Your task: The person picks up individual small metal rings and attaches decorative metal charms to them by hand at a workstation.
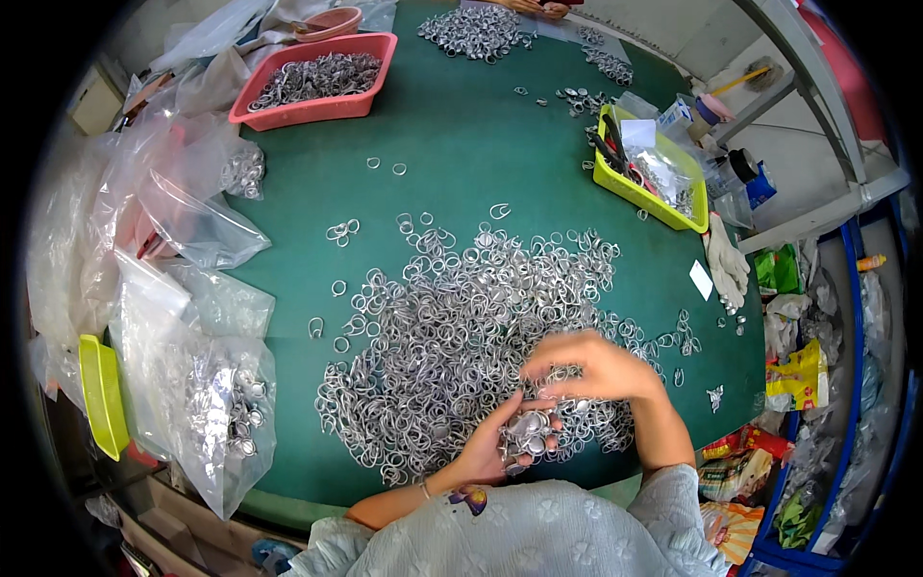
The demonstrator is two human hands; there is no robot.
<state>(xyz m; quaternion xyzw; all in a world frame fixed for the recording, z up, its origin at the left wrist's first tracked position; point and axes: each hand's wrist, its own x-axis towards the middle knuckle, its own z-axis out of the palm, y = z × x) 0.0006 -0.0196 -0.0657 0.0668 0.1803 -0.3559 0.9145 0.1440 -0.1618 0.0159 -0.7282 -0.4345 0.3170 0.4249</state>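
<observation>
**Two Hands, One Big Heap of Metal Rings**

L hand (484, 447), palm up at the heap's near edge, is cupped w/ fingers curled round a small batch of silvery metal pieces (529, 431). R hand (598, 367) hangs just above & to the R, fingers bent & blurred; can't tell if its fingertips are apart, together or on a piece. Batch sits in the L palm, below & slightly L of the R fingers; pieces lie at mixed angles, no single long axis. Ring heap (433, 327) spreads beyond both hands on the green table (481, 125), wider L–R than deep.

Count: 1 main heap, rings too many to tally, ditto batch; 2 lone rings (373, 162) farther out; 1 pink basin (377, 96), w/ metal parts; 2 lime trays (663, 213), 1 per side; 1 white card (701, 280). Far edge: co-worker's hands (555, 10), partly in view.
</observation>
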